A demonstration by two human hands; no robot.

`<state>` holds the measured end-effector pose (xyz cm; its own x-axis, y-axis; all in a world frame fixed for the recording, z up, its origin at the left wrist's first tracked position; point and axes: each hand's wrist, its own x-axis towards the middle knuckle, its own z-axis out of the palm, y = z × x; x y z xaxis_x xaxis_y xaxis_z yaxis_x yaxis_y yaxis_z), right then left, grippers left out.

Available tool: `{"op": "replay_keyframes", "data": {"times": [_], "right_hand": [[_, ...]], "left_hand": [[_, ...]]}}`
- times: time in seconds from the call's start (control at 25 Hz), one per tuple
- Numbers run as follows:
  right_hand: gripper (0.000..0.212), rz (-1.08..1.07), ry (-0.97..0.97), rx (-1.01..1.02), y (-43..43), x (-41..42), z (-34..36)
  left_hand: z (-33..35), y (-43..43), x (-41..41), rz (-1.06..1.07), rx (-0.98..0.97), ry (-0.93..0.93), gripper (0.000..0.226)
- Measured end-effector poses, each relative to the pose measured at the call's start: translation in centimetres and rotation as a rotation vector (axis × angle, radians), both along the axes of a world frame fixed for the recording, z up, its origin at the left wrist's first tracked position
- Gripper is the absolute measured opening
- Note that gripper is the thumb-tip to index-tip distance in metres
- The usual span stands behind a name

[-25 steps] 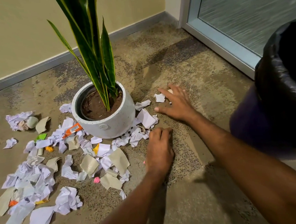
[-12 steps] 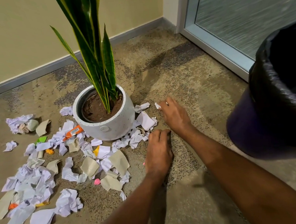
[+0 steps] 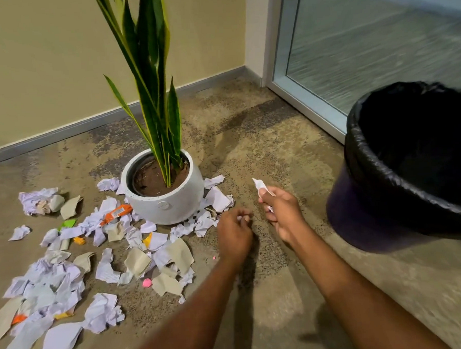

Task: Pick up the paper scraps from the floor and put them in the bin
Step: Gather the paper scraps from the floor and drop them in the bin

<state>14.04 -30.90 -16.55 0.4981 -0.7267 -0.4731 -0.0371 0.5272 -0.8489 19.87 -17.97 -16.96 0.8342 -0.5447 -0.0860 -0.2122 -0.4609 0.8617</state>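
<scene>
My right hand [image 3: 280, 211] is lifted off the floor and closed on a small white paper scrap [image 3: 259, 184] that sticks out above its fingers. Just left of it my left hand [image 3: 235, 231] hovers over the carpet with fingers curled; a small pale bit shows at its fingertips, too small to identify. Several white, beige and coloured paper scraps [image 3: 69, 273] lie spread over the floor left of both hands and around the plant pot. The bin [image 3: 356, 151], lined with a black bag, stands at the right, close to my right hand.
A white round pot [image 3: 169, 207] with a tall green plant stands on the carpet just beyond my left hand. An orange wrapper [image 3: 116, 213] lies left of the pot. A wall with a grey skirting runs behind, and a glass door is at the back right.
My right hand closed on the white scrap by the pot and lifted it off the floor toward the bin. My left hand rose slightly from the carpet. The view tilted up.
</scene>
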Motion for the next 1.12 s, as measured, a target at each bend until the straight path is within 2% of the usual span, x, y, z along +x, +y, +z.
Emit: {"op": "replay_keyframes", "data": {"times": [0.12, 0.16, 0.24, 0.52, 0.68, 0.76, 0.84, 0.88, 0.96, 1.0, 1.12], "right_hand": [[0.028, -0.012, -0.19, 0.163, 1.4, -1.2, 2.7], [0.024, -0.017, -0.245, 0.197, 2.0, -1.2, 3.8], [0.014, -0.049, -0.352, 0.25, 3.3, -1.0, 6.5], [0.012, -0.208, -0.715, 0.281, 5.8, -1.9, 17.3], [0.023, -0.229, -0.777, 0.07, 5.7, -5.3, 23.4], [0.027, -0.286, -0.801, 0.014, 5.1, -7.1, 25.8], [0.03, -0.375, -0.794, -0.007, 4.2, -8.9, 27.9], [0.037, -0.411, -0.787, -0.017, 3.6, -9.8, 28.7], [0.067, -0.458, -0.808, -0.036, 2.3, -11.7, 29.8], [0.075, -0.481, -0.805, -0.051, 1.5, -12.6, 30.1], [0.054, -0.571, -0.678, -0.145, -1.0, -15.0, 29.7]], "left_hand": [[3.1, -0.6, 0.1, 0.33, -0.366, 0.687, 0.02], [4.4, -0.7, 0.1, 0.396, -0.502, 0.849, 0.021], [7.1, -0.9, -0.1, 0.45, -0.663, 0.971, 0.024], [18.5, -2.5, -3.9, 0.311, -0.974, 1.043, 0.023], [24.4, -3.8, -6.9, 0.144, -1.052, 1.14, 0.027], [26.8, -4.7, -8.7, 0.084, -1.047, 1.15, 0.026], [28.8, -5.8, -10.4, -0.001, -1.012, 1.136, 0.047], [29.7, -6.3, -11.2, -0.06, -0.988, 1.132, 0.057], [31.2, -7.3, -12.8, -0.174, -0.915, 1.118, 0.072], [31.6, -7.9, -13.6, -0.221, -0.864, 1.103, 0.078], [32.2, -9.3, -15.5, -0.332, -0.71, 1.039, 0.091]]}}
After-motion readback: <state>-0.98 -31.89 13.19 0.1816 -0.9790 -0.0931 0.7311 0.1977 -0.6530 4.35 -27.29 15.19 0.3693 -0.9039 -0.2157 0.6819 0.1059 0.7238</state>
